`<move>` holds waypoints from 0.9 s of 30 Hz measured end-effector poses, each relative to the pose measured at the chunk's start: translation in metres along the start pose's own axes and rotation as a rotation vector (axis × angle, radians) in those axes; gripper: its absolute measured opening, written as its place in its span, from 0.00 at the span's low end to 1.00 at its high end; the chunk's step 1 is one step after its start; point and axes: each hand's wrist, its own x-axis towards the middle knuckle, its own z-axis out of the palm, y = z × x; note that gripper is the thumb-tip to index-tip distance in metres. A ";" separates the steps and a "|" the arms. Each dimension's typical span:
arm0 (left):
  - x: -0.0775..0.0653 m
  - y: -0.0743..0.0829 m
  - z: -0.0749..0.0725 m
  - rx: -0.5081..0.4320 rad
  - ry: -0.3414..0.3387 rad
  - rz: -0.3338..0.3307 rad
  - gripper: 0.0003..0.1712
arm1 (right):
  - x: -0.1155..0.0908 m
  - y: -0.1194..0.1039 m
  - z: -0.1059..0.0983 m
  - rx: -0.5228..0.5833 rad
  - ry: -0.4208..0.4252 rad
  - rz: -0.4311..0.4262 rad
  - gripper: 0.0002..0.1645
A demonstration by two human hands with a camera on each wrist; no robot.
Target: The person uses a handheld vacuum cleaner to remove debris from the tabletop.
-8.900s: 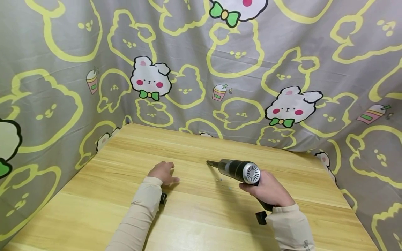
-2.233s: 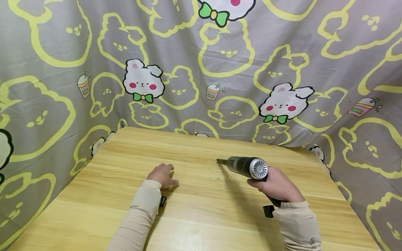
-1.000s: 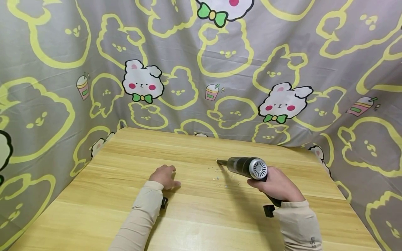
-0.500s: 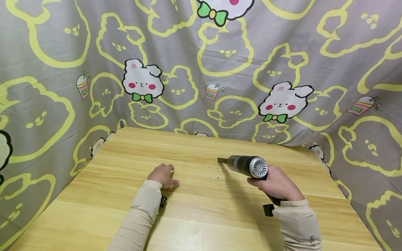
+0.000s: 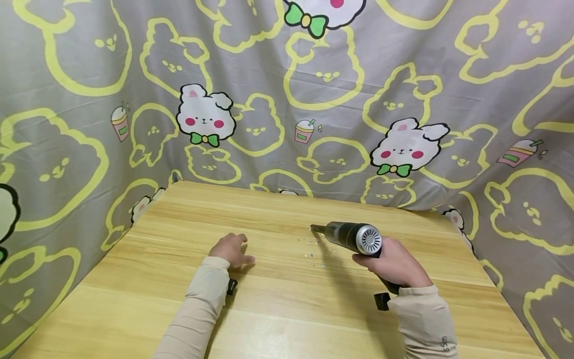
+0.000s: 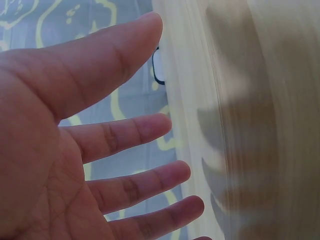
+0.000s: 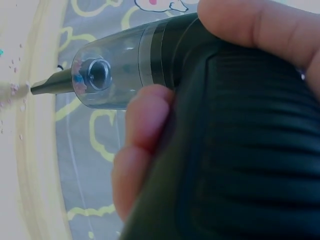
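My right hand (image 5: pixel 396 262) grips the ribbed dark handle of a handheld vacuum cleaner (image 5: pixel 350 236), fingers curled round it in the right wrist view. Its narrow black nozzle (image 7: pixel 54 83) points away and down, the tip close over the table. Colourful bits (image 7: pixel 79 82) show inside the clear dust cup (image 7: pixel 122 60). Tiny pale, pink and blue scraps (image 5: pixel 311 255) lie scattered on the wood below and beside the nozzle. To the left, my left hand (image 5: pixel 229 250) hovers low over the table holding nothing, its fingers spread apart in the left wrist view (image 6: pixel 65 145).
The wooden table (image 5: pixel 148 279) fills the lower part of the head view. A grey curtain (image 5: pixel 269 70) with yellow outlines and white cartoon rabbits hangs along its back and sides. Small black devices sit at both wrists.
Since the oldest frame, the vacuum cleaner has shifted right, and more scraps show beneath it. During the last second it stays nearly still; the left hand keeps its place.
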 end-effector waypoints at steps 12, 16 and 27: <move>0.001 -0.005 -0.001 -0.016 0.005 -0.009 0.37 | 0.002 0.001 0.003 -0.017 0.025 -0.022 0.23; 0.002 -0.006 -0.001 -0.024 0.005 -0.015 0.37 | 0.003 0.002 0.003 -0.028 0.032 -0.030 0.23; 0.001 -0.011 -0.003 -0.033 0.008 -0.024 0.36 | 0.004 0.001 0.005 -0.045 0.041 -0.038 0.24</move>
